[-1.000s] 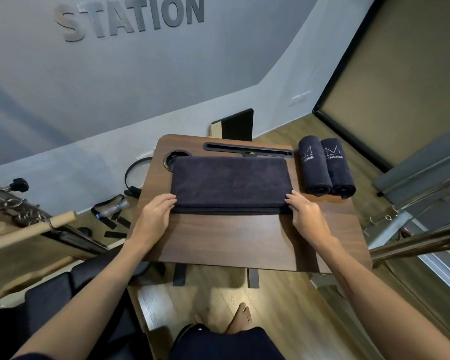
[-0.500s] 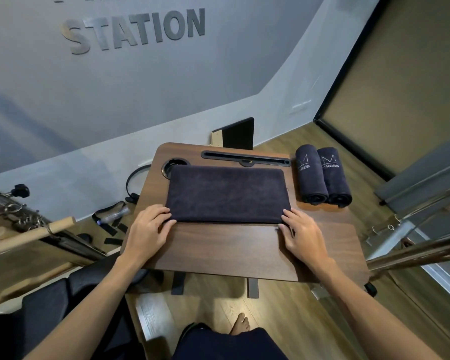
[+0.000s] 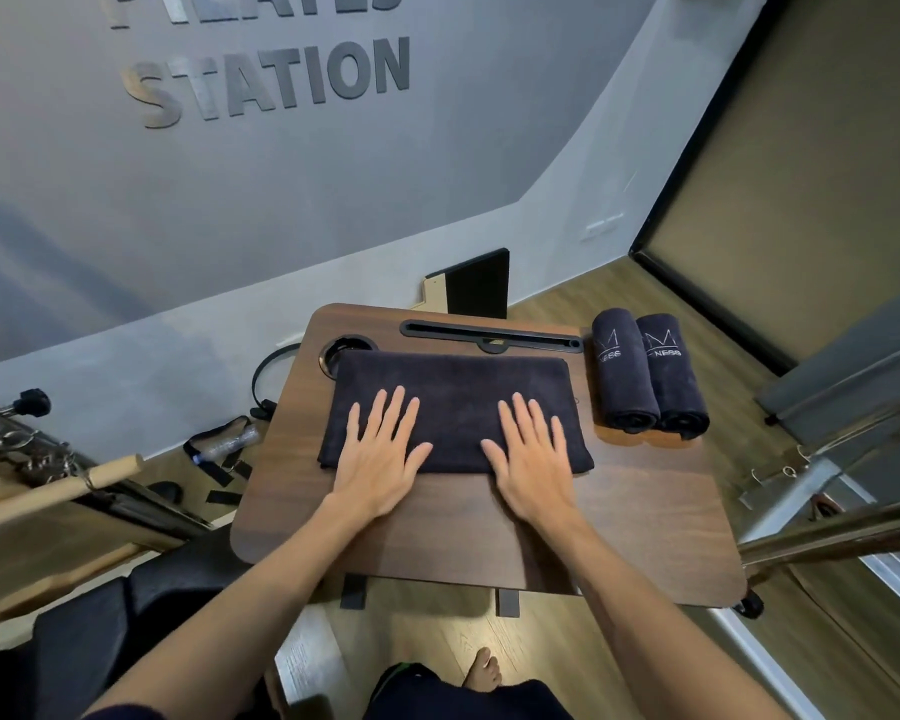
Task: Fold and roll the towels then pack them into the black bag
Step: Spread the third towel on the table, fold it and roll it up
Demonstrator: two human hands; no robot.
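A dark folded towel (image 3: 455,387) lies flat across the far half of the small wooden table (image 3: 619,511). My left hand (image 3: 383,459) lies flat on its near left part, fingers straight and spread. My right hand (image 3: 533,457) presses flat on its near right part the same way. Two rolled dark towels (image 3: 648,376) with light stitched logos lie side by side at the table's right edge. The black bag is not in view.
The table has a round cup hole (image 3: 346,350) at its far left and a long slot (image 3: 489,335) along its far edge. A black board (image 3: 479,283) leans on the wall behind. Metal rails (image 3: 827,527) run on the right; straps and a wooden bar (image 3: 53,491) lie left.
Both hands left the towel's near corners and moved inward onto its top, now lying flat with fingers spread. The camera tilted up a little.
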